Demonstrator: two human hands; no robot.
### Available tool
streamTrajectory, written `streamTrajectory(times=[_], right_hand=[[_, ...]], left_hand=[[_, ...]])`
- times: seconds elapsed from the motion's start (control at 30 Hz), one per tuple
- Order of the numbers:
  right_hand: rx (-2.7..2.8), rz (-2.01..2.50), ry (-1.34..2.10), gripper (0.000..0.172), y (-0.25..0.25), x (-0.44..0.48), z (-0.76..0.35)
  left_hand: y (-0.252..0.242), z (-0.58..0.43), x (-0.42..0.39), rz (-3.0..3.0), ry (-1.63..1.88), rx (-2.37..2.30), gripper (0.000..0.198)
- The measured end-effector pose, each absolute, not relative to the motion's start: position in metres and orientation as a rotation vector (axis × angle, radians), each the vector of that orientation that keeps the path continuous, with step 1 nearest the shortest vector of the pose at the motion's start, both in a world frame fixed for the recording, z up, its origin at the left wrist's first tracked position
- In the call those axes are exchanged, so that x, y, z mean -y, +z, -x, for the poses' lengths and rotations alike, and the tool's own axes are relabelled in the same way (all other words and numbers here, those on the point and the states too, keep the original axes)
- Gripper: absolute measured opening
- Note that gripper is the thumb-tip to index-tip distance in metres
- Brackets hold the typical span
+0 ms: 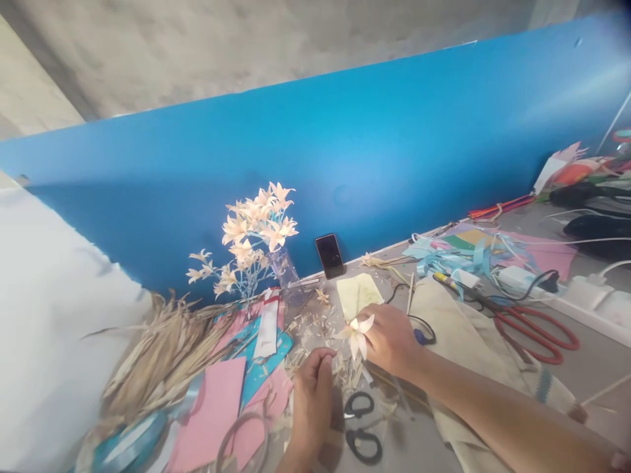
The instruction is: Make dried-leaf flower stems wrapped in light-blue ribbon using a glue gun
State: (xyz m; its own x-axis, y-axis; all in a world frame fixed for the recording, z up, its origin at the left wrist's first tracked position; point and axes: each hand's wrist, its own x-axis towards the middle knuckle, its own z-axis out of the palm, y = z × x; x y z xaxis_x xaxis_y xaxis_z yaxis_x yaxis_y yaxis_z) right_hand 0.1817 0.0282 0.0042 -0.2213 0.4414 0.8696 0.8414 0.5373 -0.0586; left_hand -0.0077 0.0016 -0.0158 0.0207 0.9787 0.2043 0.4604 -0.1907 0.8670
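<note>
My right hand (pixel 392 338) is closed around the base of a cream artificial flower (pixel 359 334) with pointed petals, held over the table. Its stem is hidden by my fingers. My left hand (pixel 313 387) is just left of it, fingers curled and thumb against the forefinger; whatever is in that pinch, if anything, cannot be made out. Black-handled scissors (pixel 365 447) lie below the flower, their blades mostly hidden. Cream scraps (pixel 308 328) are scattered around both hands, and a pale yellow paper (pixel 359 294) lies beyond my right hand.
Finished-looking cream flowers (pixel 263 217) stand at the back by a blue panel (pixel 315 151). A phone (pixel 330 255) leans there. Dried husks (pixel 152 361) and pink sheets (pixel 211 414) lie left. Red-handled scissors (pixel 537 335), blue ribbon, cables and a power strip (pixel 586 295) fill the right.
</note>
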Motion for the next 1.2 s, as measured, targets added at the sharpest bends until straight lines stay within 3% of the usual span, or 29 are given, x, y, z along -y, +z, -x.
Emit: streamTrajectory(times=[0.2,0.53,0.93,1.0,1.1,1.2], right_hand=[[1.863,1.02,-0.526,0.033,0.008,-0.026,-0.182],[1.873,1.028,-0.436,0.023,-0.004,-0.03,-0.179],[1.803,1.113,-0.408,0.031,0.003,-0.028,-0.176],[1.81,1.064,-0.368,0.034,0.005,-0.025,-0.176],[1.803,0.982,-0.25,0.037,0.009,-0.02,-0.176],[1.784,0.931,0.035,0.031,0.012,-0.021,-0.179]], left_hand=[[-0.016,0.009,-0.002,-1.688,1.185,-1.427,0.027],[-0.014,0.01,-0.005,-1.57,1.129,-1.359,0.03],[0.011,0.007,-0.004,-1.804,1.131,-1.407,0.038],[0.018,0.002,-0.004,-1.894,1.11,-1.384,0.04],[0.029,-0.006,-0.005,-2.007,1.016,-1.269,0.027],[0.042,-0.004,-0.012,-1.98,1.032,-1.308,0.025]])
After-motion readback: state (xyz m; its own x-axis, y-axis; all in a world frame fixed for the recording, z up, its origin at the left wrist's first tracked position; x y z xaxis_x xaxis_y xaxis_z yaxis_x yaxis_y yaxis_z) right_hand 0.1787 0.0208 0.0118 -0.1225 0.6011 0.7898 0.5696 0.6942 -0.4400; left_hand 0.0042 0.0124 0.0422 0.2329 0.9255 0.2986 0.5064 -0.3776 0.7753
